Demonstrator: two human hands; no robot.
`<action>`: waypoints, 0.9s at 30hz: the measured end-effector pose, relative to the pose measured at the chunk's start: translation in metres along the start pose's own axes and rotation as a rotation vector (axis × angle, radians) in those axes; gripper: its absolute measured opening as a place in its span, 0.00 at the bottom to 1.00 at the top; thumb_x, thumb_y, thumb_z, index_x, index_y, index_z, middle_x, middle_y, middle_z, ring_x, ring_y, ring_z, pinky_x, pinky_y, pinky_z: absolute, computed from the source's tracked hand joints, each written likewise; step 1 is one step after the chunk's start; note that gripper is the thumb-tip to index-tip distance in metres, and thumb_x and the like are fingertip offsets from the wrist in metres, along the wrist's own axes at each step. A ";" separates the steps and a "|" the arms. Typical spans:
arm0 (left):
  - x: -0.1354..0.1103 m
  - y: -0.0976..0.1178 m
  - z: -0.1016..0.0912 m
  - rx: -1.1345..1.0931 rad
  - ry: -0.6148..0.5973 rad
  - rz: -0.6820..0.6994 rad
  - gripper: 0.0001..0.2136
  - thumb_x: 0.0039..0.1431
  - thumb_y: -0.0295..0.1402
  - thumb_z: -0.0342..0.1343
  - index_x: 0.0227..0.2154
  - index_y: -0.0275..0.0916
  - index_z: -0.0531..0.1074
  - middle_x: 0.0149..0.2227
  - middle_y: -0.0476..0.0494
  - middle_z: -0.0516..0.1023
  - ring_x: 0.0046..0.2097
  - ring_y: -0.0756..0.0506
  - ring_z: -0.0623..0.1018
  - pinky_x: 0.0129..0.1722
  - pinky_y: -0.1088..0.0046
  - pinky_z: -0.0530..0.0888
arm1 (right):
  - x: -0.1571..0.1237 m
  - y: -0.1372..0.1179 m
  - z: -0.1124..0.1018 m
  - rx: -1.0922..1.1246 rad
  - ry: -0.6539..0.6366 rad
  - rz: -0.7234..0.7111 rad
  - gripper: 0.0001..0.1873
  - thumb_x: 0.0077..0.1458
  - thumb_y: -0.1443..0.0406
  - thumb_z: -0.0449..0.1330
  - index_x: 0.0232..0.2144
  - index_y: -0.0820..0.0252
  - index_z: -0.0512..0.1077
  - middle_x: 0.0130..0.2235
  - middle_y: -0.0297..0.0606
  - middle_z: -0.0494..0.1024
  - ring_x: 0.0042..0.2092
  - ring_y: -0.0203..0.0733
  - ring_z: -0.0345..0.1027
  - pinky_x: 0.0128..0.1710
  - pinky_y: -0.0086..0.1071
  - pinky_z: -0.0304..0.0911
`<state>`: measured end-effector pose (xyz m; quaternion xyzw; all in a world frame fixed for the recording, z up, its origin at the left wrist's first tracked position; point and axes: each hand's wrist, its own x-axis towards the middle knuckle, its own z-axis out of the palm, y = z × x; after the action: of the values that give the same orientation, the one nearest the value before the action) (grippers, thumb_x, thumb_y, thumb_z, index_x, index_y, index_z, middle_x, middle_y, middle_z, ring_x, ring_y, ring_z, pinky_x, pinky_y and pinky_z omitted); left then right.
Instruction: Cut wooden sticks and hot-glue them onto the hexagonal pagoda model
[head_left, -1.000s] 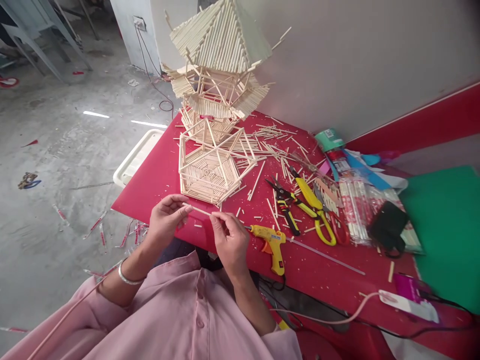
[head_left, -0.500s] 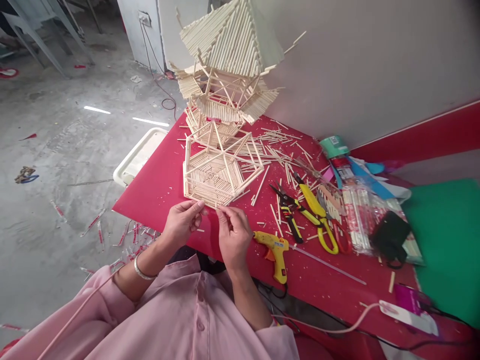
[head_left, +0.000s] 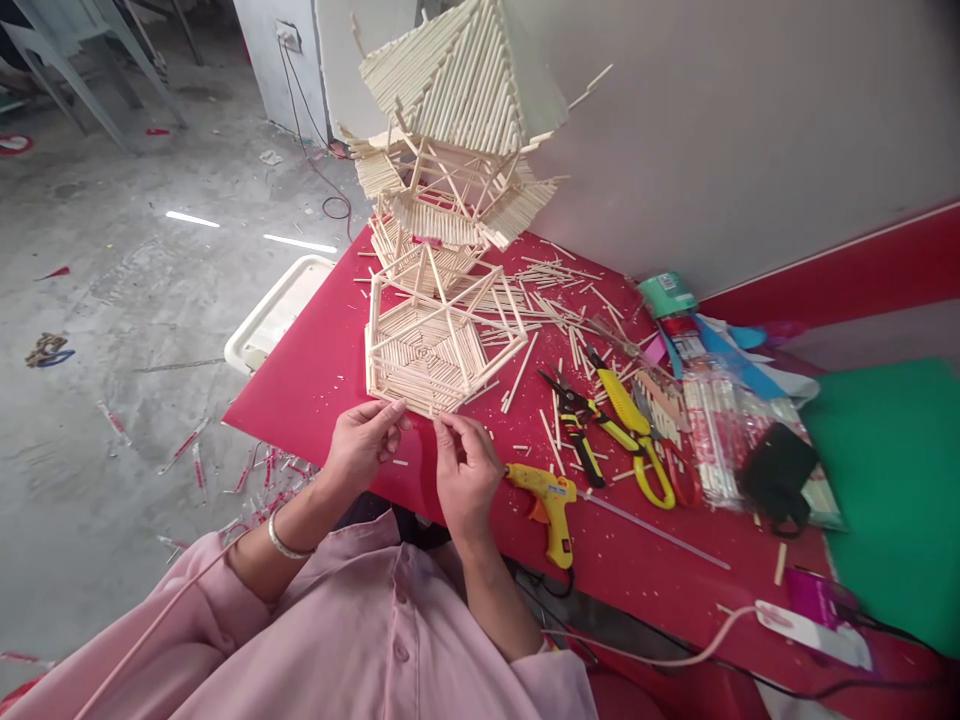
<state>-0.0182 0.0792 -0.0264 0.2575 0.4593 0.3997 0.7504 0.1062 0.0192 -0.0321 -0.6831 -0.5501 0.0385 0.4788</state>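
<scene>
A hexagonal frame of thin pale wooden sticks [head_left: 448, 330], with a floor of stick rings, sits at the near left of the red table. At its near edge, my left hand [head_left: 366, 438] pinches a wooden stick [head_left: 420, 407] between thumb and fingers. My right hand [head_left: 466, 470] is closed in a pinch on the same edge, a short gap to the right. Whether this stick is loose or fixed to the frame, I cannot tell. Just right of my right hand lies a yellow glue gun [head_left: 551, 505].
Behind the frame stands a tall roofed stick model [head_left: 457, 110]. Loose sticks [head_left: 562, 280] are scattered to its right. Black-yellow pliers [head_left: 577, 425], yellow-handled scissors [head_left: 656, 470] and packed sticks [head_left: 712, 430] lie on the red table [head_left: 300, 385]. A glue stick [head_left: 660, 530] lies near the front.
My hands stay at the frame's near edge. The right fingertips have shifted very slightly; otherwise only the camera view has moved a little.
</scene>
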 end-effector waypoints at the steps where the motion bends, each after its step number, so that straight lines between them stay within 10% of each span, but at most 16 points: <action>1: 0.000 0.000 0.000 -0.001 -0.001 0.004 0.19 0.44 0.46 0.71 0.20 0.35 0.74 0.14 0.52 0.64 0.16 0.56 0.61 0.15 0.80 0.55 | 0.000 0.000 0.000 -0.004 -0.002 0.003 0.09 0.65 0.62 0.58 0.41 0.58 0.78 0.38 0.42 0.82 0.41 0.42 0.77 0.43 0.36 0.74; 27: 0.000 0.001 0.004 -0.005 -0.003 0.029 0.19 0.42 0.46 0.71 0.19 0.36 0.72 0.13 0.54 0.64 0.15 0.56 0.61 0.14 0.80 0.54 | -0.001 0.006 0.000 0.012 -0.085 0.099 0.12 0.66 0.59 0.56 0.38 0.58 0.77 0.36 0.41 0.81 0.40 0.41 0.76 0.42 0.34 0.71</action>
<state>-0.0147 0.0801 -0.0240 0.2628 0.4535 0.4112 0.7458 0.1102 0.0190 -0.0366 -0.7044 -0.5351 0.0943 0.4567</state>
